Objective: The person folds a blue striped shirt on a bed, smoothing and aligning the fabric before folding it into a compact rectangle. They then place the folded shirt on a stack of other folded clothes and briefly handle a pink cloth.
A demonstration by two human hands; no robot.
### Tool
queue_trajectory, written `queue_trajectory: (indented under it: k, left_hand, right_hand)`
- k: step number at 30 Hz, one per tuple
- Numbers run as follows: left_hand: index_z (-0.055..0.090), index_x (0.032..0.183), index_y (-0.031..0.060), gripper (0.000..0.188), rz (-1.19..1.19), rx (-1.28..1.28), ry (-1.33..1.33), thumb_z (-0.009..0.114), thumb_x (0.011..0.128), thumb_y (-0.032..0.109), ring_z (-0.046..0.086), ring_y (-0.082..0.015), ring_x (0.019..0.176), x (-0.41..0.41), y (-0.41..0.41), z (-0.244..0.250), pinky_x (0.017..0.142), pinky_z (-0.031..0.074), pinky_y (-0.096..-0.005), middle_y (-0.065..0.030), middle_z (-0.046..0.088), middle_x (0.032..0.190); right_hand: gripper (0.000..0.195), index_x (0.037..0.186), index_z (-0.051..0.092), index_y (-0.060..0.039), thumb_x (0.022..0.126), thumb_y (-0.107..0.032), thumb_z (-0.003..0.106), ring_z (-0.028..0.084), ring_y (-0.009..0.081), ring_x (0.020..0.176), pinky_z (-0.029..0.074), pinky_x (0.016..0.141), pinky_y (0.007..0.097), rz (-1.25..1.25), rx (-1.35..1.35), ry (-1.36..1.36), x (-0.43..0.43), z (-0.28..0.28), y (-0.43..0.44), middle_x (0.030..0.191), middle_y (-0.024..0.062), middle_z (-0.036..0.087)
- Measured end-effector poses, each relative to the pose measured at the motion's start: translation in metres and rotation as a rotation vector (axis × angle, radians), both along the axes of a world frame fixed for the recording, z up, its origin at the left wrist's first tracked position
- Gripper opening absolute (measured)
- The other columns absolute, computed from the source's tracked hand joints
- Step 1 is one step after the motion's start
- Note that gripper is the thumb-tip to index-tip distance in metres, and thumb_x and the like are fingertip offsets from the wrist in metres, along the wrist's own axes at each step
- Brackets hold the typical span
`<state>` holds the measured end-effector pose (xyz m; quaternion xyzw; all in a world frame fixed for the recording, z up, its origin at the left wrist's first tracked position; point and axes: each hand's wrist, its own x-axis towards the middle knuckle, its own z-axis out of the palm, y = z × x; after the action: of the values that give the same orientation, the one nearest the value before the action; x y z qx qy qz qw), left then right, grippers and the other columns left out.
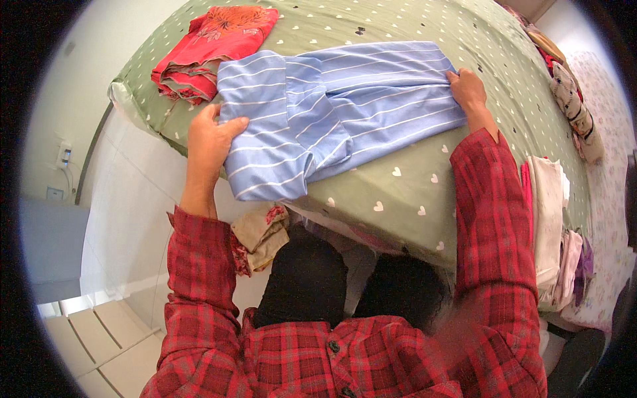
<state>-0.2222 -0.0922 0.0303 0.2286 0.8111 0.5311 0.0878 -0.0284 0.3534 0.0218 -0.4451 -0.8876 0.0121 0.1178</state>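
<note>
Spread before me on the bed is a blue garment with white stripes [393, 89], partly folded over itself. Its right part narrows into two long sections lying side by side, while a doubled layer covers the left part. My left hand [213, 137] grips the left edge, thumb on top and fingers hidden beneath the cloth. At the far right end, my right hand [467, 89] pinches the fabric's edge. Just beyond my left hand rests a folded red cloth [224, 45] with an orange flower print.
A green bed sheet with white hearts [398, 199] covers the bed. Folded clothes [547, 214] are stacked at the right edge, and rolled fabric [572, 99] lies farther back. A beige floral cloth [264, 234] sits low beside my knee. A wall socket with a plugged-in device [64, 154] is at left.
</note>
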Motion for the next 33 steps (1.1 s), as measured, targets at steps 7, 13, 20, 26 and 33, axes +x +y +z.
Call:
queue_trajectory:
  k: [7,13,20,26,33]
  left_hand:
    - [0.066,0.102,-0.0057,0.034,-0.219,0.005,0.024,0.073,0.074,0.013,0.062,-0.0135,0.077,-0.033,0.047,0.028,0.072,0.050,-0.0280,-0.0077,0.069,0.092]
    - [0.067,0.103,-0.0040,0.026,-0.484,0.191,-0.318,0.071,0.080,0.005,0.064,-0.0136,0.075,-0.039,0.080,0.038,0.069,0.052,-0.0281,-0.0079,0.069,0.090]
    - [0.068,0.098,-0.0009,0.034,-0.454,-0.373,-0.105,0.075,0.076,0.024,0.061,-0.0156,0.058,-0.048,0.086,-0.006,0.055,0.050,-0.0345,-0.0078,0.068,0.079]
    - [0.062,0.098,-0.0022,0.048,-0.233,-0.805,0.823,0.070,0.081,0.042,0.067,-0.0341,0.086,-0.004,0.079,0.040,0.075,0.051,-0.0451,-0.0226,0.067,0.094]
    - [0.052,0.129,-0.0017,0.062,-0.711,-0.359,0.982,0.052,0.094,0.048,0.044,-0.0378,0.131,0.143,0.145,0.018,0.109,0.032,-0.0509,-0.0261,0.049,0.136]
  right_hand:
    - [0.051,0.106,0.067,0.0029,0.089,-0.043,0.054,0.061,0.0404,0.107,0.047,0.094,0.0468,-0.067,0.070,-0.102,0.074,0.039,0.016,0.112,0.0272,0.063]
    - [0.053,0.084,0.069,0.0063,0.084,-0.046,0.060,0.067,0.0385,0.080,0.049,0.075,0.0471,-0.125,-0.005,-0.008,0.179,0.094,-0.015,0.084,0.0291,0.065]
    - [0.052,0.079,0.067,0.0096,0.081,-0.042,0.067,0.067,0.0380,0.075,0.049,0.071,0.0456,-0.223,-0.283,0.158,0.241,-0.005,-0.061,0.077,0.0295,0.065]
    - [0.051,0.084,0.069,0.0097,0.079,-0.041,0.069,0.068,0.0403,0.079,0.050,0.073,0.0449,-0.239,-0.252,0.146,0.247,-0.010,-0.060,0.082,0.0301,0.066]
    - [0.046,0.088,0.069,0.0082,0.076,-0.036,0.072,0.069,0.0341,0.078,0.052,0.073,0.0428,-0.220,-0.464,0.448,0.235,-0.005,-0.055,0.085,0.0273,0.069]
